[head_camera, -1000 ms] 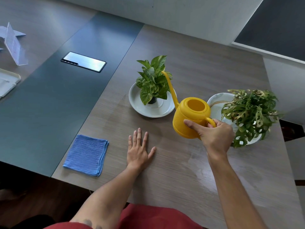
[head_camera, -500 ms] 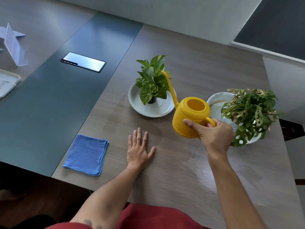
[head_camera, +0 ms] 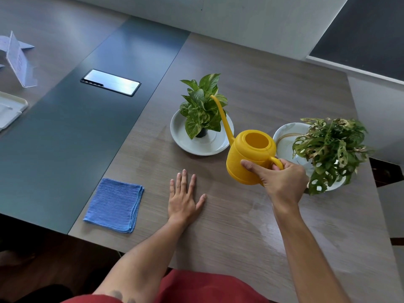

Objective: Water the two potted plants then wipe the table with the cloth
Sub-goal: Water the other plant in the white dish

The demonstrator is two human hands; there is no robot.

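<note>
My right hand [head_camera: 282, 180] grips the handle of a yellow watering can [head_camera: 249, 156], tilted left with its long spout tip among the leaves of the left plant [head_camera: 202, 106]. That plant stands in a small dark pot on a white saucer [head_camera: 203, 146]. The right plant [head_camera: 330, 147], with holed leaves, sits on a second white saucer [head_camera: 284, 136] just behind my right hand. My left hand [head_camera: 184, 197] lies flat on the wooden table [head_camera: 251, 226], fingers spread, holding nothing. A folded blue cloth [head_camera: 114, 204] lies left of it near the table's front edge.
A dark panel [head_camera: 72, 136] runs along the table's left side with a shiny metal hatch [head_camera: 110, 82] set in it. Further left are a clear sign stand [head_camera: 18, 60] and a white tray [head_camera: 9, 108]. Faint wet streaks mark the wood near my right forearm.
Almost nothing differs: the can stays tilted at the left plant, and both hands keep their places.
</note>
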